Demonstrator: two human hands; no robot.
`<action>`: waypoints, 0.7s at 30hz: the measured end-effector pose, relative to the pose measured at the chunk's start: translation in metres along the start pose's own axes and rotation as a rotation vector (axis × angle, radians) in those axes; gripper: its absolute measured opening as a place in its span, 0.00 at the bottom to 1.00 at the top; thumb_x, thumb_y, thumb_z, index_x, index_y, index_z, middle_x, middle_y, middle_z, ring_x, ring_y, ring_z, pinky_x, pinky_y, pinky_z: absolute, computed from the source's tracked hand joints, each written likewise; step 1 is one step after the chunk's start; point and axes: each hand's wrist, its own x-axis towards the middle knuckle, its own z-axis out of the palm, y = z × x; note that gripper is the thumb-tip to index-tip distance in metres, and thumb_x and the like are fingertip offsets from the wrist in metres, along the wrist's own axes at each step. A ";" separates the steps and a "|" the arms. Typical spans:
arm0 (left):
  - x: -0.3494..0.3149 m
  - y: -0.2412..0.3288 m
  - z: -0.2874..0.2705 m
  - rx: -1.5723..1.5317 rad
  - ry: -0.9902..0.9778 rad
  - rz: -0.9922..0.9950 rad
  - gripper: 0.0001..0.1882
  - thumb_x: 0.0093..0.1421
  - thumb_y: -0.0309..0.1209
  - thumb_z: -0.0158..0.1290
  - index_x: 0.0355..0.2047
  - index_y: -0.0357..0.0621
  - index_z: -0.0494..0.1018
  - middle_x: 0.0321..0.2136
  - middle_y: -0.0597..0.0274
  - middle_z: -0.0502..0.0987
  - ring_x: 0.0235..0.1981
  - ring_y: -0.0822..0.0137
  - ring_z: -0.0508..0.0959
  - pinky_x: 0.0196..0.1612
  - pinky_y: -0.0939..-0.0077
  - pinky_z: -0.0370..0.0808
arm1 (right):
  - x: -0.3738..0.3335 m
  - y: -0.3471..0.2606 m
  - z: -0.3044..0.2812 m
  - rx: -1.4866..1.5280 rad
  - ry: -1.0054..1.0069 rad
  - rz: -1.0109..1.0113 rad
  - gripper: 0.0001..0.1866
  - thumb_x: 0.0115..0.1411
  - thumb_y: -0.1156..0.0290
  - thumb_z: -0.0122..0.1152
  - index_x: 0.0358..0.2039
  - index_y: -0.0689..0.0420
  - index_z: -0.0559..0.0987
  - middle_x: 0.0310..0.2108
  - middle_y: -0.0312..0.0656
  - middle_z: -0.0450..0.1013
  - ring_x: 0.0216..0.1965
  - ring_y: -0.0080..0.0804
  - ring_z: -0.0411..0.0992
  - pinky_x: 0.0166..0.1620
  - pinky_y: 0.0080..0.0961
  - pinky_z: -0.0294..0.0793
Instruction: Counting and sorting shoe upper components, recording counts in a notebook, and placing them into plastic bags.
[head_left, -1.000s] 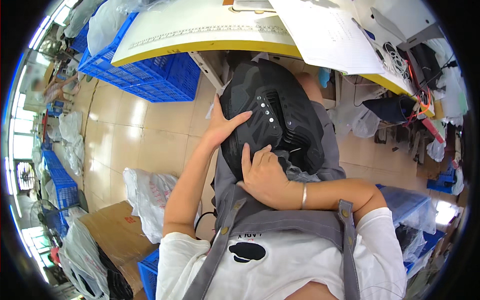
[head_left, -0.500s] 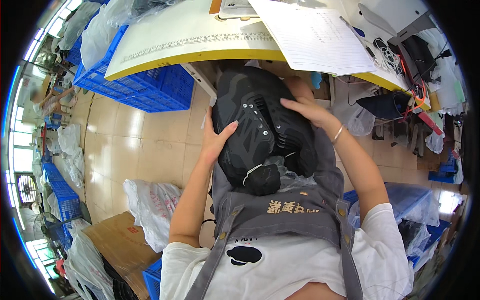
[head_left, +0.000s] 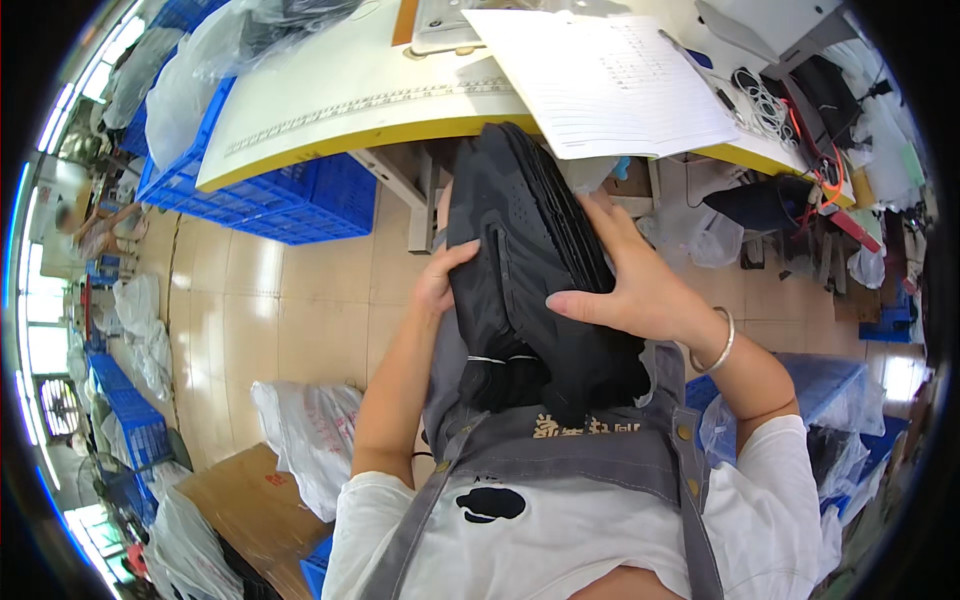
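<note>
A thick bundle of black shoe uppers (head_left: 500, 260), as their shape suggests, stands over my lap, its layered edges showing on the right. A white tie (head_left: 500, 358) runs around a rolled black part at its lower end. My left hand (head_left: 445, 275) grips the left side, thumb on the front face and other fingers hidden behind. On the right, my right hand (head_left: 635, 275) holds the layered edges, with its thumb lying toward the front and its fingers reaching along the far side.
Just ahead is a white table (head_left: 330, 90) with a yellow edge and a printed ruler. An open notebook (head_left: 620, 90) overhangs that edge. Blue crates (head_left: 300, 200) stand below on the left. White plastic sacks (head_left: 305, 430) and a cardboard box (head_left: 245, 500) lie at lower left.
The bundle has turned, so its layered edges now face right and a different face shows. My right hand has come lower and closer around it; my left hand has shifted slightly.
</note>
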 end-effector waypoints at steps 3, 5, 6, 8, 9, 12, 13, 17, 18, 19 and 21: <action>0.008 0.006 0.030 0.464 0.094 0.009 0.38 0.49 0.32 0.58 0.57 0.36 0.52 0.53 0.50 0.63 0.54 0.61 0.63 0.55 0.72 0.60 | 0.004 0.029 0.009 0.235 0.148 -0.006 0.51 0.44 0.47 0.62 0.56 0.72 0.52 0.51 0.61 0.54 0.55 0.54 0.54 0.57 0.34 0.53; 0.003 -0.001 0.028 1.538 0.429 0.598 0.36 0.53 0.33 0.56 0.57 0.37 0.52 0.52 0.51 0.63 0.53 0.63 0.64 0.54 0.70 0.61 | -0.001 0.031 0.011 0.302 0.146 0.036 0.49 0.46 0.47 0.60 0.56 0.71 0.52 0.51 0.64 0.52 0.56 0.55 0.52 0.58 0.36 0.52; -0.005 0.000 0.035 1.539 0.417 0.585 0.36 0.53 0.33 0.56 0.57 0.37 0.52 0.52 0.51 0.63 0.53 0.63 0.64 0.54 0.70 0.61 | -0.002 0.027 0.011 0.216 0.120 0.061 0.49 0.46 0.47 0.60 0.56 0.72 0.52 0.51 0.65 0.52 0.56 0.55 0.52 0.58 0.35 0.52; -0.027 0.018 0.056 1.288 0.390 0.199 0.33 0.56 0.39 0.52 0.56 0.36 0.54 0.51 0.51 0.64 0.50 0.62 0.66 0.54 0.67 0.61 | -0.001 0.018 0.016 0.012 0.142 0.012 0.51 0.47 0.45 0.59 0.55 0.76 0.51 0.50 0.68 0.52 0.56 0.58 0.52 0.58 0.35 0.52; -0.039 0.024 0.060 1.153 0.397 0.018 0.32 0.57 0.41 0.50 0.56 0.35 0.54 0.51 0.50 0.64 0.48 0.61 0.68 0.53 0.66 0.61 | 0.002 0.007 0.019 0.075 0.087 -0.024 0.52 0.47 0.45 0.59 0.53 0.80 0.50 0.46 0.67 0.55 0.50 0.59 0.56 0.54 0.37 0.57; -0.064 0.028 0.059 0.534 0.281 0.021 0.33 0.60 0.50 0.41 0.55 0.35 0.56 0.51 0.51 0.65 0.49 0.61 0.67 0.54 0.67 0.61 | 0.003 -0.026 0.028 -0.004 -0.020 -0.165 0.48 0.50 0.47 0.56 0.52 0.80 0.52 0.42 0.65 0.57 0.43 0.56 0.59 0.49 0.39 0.60; -0.071 0.028 0.063 0.575 0.339 0.071 0.36 0.60 0.56 0.34 0.55 0.35 0.56 0.51 0.52 0.64 0.51 0.63 0.66 0.54 0.68 0.62 | 0.003 -0.032 0.034 -0.055 0.003 -0.264 0.45 0.51 0.48 0.56 0.52 0.80 0.54 0.41 0.64 0.57 0.41 0.54 0.58 0.47 0.39 0.60; -0.093 0.043 0.075 0.395 0.353 0.020 0.31 0.59 0.44 0.45 0.55 0.34 0.56 0.51 0.52 0.64 0.52 0.63 0.66 0.54 0.71 0.63 | 0.004 -0.036 0.052 -0.024 0.114 -0.495 0.40 0.52 0.53 0.56 0.50 0.78 0.58 0.41 0.62 0.57 0.41 0.53 0.57 0.47 0.39 0.59; -0.095 0.045 0.078 0.377 0.323 -0.017 0.29 0.57 0.39 0.49 0.54 0.34 0.57 0.50 0.52 0.65 0.50 0.63 0.67 0.53 0.72 0.65 | 0.002 -0.036 0.056 0.009 0.129 -0.504 0.39 0.51 0.55 0.58 0.51 0.75 0.58 0.43 0.62 0.57 0.44 0.54 0.57 0.49 0.39 0.58; -0.095 0.049 0.078 0.379 0.334 -0.006 0.29 0.57 0.39 0.49 0.54 0.34 0.57 0.50 0.52 0.65 0.50 0.63 0.67 0.53 0.72 0.65 | 0.003 -0.035 0.057 0.016 0.123 -0.517 0.39 0.51 0.55 0.58 0.51 0.75 0.58 0.43 0.62 0.57 0.44 0.54 0.57 0.49 0.39 0.58; -0.093 0.051 0.077 0.288 0.337 -0.083 0.27 0.53 0.30 0.52 0.52 0.34 0.59 0.47 0.53 0.68 0.46 0.64 0.71 0.49 0.73 0.68 | 0.000 -0.030 0.058 0.045 0.121 -0.480 0.36 0.51 0.56 0.57 0.52 0.70 0.59 0.45 0.60 0.57 0.46 0.54 0.58 0.50 0.39 0.58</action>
